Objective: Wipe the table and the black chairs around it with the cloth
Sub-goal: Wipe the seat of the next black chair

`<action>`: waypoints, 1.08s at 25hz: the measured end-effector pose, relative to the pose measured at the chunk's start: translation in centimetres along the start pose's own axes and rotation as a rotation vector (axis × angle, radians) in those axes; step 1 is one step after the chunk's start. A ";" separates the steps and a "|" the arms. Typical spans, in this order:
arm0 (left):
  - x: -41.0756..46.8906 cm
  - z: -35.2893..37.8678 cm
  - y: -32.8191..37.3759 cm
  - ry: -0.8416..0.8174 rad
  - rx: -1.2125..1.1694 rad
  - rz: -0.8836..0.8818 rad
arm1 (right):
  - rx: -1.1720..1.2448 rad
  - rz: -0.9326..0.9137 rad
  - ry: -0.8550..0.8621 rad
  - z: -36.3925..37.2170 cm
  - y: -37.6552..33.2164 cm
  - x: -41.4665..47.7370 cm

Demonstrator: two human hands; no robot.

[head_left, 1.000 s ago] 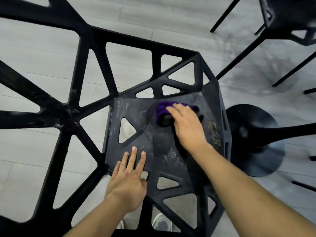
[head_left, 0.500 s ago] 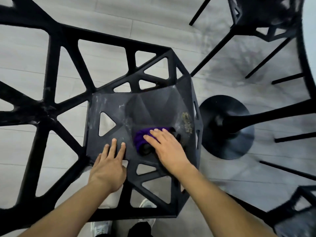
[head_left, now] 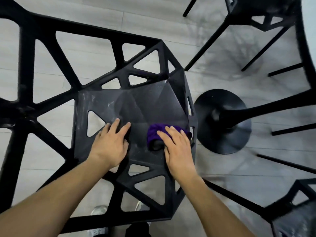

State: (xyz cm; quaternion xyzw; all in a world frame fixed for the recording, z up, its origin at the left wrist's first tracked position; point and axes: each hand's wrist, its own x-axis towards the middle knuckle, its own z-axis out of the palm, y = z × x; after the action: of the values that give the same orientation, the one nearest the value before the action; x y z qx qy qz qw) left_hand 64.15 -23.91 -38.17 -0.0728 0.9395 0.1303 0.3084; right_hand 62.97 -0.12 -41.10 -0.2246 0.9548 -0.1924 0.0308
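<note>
A black chair [head_left: 147, 103] with triangular cut-outs stands right below me, its dusty seat facing up. My right hand [head_left: 177, 149] presses a purple cloth [head_left: 153, 134] flat onto the seat near its right edge. My left hand [head_left: 111, 144] lies flat on the seat to the left of the cloth, fingers spread, holding nothing. White smears show on the left part of the seat. The table's round black base [head_left: 224, 124] and stem stand just right of the chair; a sliver of the pale tabletop [head_left: 310, 23] shows at the top right corner.
A second black chair [head_left: 266, 12] stands at the top right, a third [head_left: 294, 211] at the bottom right. The chair's open-work backrest [head_left: 27, 69] fills the left side. Grey plank floor lies all around, and my shoes [head_left: 99, 212] show beneath the seat.
My right hand drew the cloth from the seat's far middle toward me, then to the right edge. The brownish dirt near that edge no longer shows. My left hand stayed flat on the seat.
</note>
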 end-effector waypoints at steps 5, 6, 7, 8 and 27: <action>0.2 2.1 -1.0 -0.022 0.063 0.022 | -0.035 0.032 0.101 0.5 3.9 14.8; 0.1 2.4 -0.9 -0.008 0.084 0.019 | -0.021 0.065 0.108 0.6 4.2 17.3; 0.0 2.5 -0.8 0.002 0.096 0.013 | -0.009 0.081 0.112 0.7 4.1 18.6; 0.0 2.6 -0.8 0.003 0.090 0.011 | -0.004 0.086 0.120 1.0 3.8 18.3; -4.9 2.4 -7.9 -0.179 0.110 0.045 | 0.094 -0.037 -0.028 7.8 -7.6 13.6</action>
State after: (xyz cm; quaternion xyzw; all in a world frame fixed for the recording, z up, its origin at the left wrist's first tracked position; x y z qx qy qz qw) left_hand 71.13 -30.51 -38.68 -0.0226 0.9154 0.0916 0.3914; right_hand 55.05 -15.13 -45.03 -0.2434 0.9398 -0.2344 0.0513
